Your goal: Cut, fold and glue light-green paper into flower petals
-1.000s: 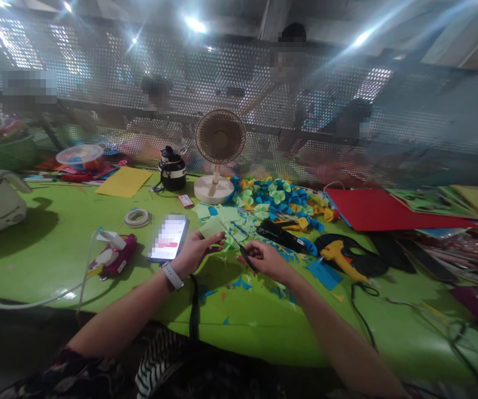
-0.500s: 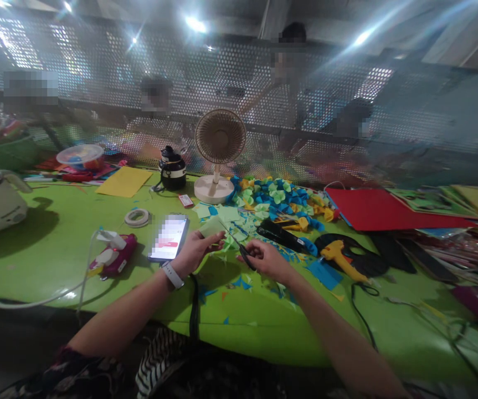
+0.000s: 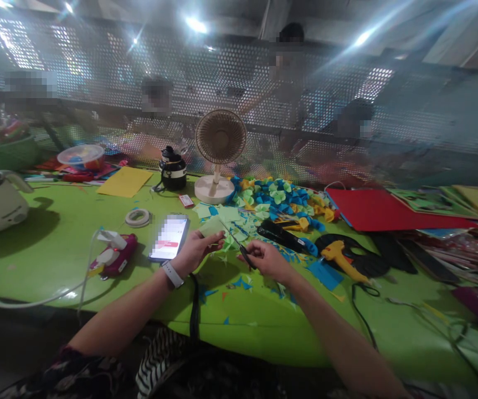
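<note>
My left hand [image 3: 197, 251] is closed, with a piece of light green paper [image 3: 212, 226] pinched between thumb and fingers. Facing it, my right hand [image 3: 268, 260] grips a pair of dark-handled scissors [image 3: 246, 257]. Their thin blades point up and left, close to the green paper; whether they touch it is hard to make out. Beyond the hands lie light green paper squares [image 3: 229, 214] and small cut scraps. A heap of folded paper flowers [image 3: 278, 195] in blue, green and yellow sits behind them. Blue scraps [image 3: 242, 284] are scattered on the table below my hands.
A lit phone [image 3: 170, 238], tape roll [image 3: 137, 218] and purple power strip [image 3: 116, 255] lie to the left. A fan [image 3: 221, 136] and black bottle [image 3: 173, 169] stand behind. Rightward are a black stapler [image 3: 282, 235], yellow glue gun [image 3: 340, 257] and red sheet [image 3: 392, 209].
Almost nothing differs. Both hands keep their places with the paper and the scissors, and the view has shifted very slightly.
</note>
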Motion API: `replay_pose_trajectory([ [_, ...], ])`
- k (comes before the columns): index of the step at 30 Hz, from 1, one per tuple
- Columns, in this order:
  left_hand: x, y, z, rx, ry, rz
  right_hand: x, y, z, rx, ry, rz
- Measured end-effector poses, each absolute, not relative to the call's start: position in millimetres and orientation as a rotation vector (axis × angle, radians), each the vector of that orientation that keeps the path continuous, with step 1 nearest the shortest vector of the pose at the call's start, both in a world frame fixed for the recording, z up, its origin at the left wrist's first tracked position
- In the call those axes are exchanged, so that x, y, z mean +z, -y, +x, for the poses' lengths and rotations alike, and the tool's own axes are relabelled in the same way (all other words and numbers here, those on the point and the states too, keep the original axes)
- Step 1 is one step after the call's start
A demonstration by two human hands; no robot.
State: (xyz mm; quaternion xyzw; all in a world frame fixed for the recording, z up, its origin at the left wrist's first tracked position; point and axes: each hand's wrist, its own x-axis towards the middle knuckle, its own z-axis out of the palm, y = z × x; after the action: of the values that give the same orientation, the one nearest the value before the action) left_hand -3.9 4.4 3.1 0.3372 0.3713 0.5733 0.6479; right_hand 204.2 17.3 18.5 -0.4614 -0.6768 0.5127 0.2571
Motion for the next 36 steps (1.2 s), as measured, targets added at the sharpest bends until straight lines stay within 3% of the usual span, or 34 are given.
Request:
replay_pose_trajectory([
  [36, 1.5, -3.0, -3.5, 1.203, -0.783, 0.851, 28.3, -10.7, 203.2, 1.442, 1.823, -1.292],
])
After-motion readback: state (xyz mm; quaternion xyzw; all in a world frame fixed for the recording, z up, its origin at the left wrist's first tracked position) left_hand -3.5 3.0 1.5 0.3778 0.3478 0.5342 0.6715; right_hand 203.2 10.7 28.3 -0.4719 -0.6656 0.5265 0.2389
